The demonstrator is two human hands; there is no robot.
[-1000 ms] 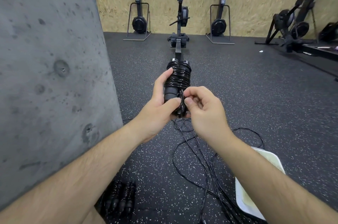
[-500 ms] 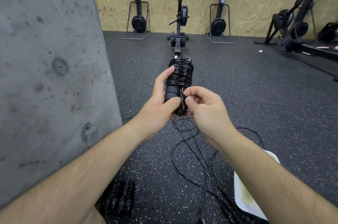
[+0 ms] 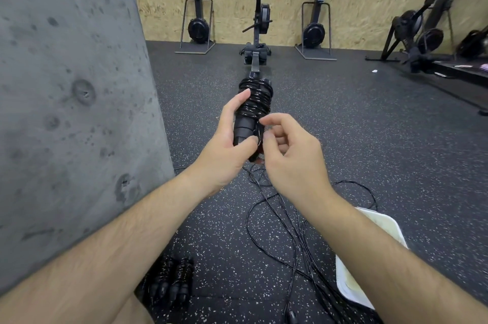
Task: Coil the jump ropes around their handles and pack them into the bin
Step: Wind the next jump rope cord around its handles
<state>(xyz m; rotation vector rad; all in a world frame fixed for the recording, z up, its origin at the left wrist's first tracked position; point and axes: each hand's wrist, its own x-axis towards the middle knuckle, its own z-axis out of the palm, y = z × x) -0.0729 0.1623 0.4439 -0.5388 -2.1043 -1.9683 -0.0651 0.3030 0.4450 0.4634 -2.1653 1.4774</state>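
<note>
glossy rope (image 3: 254, 97), speckled floor (image 3: 343, 138) (rubbery)

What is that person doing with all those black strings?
A person is tidying jump ropes in a gym. The left hand grips a jump rope with its cord coiled around the handles. The right hand is at the cord's loose end, fingers curled; whether it pinches the cord is unclear. More loose ropes lie tangled on the floor, finished bundles sit nearby, and the white bin is on the right.
</note>
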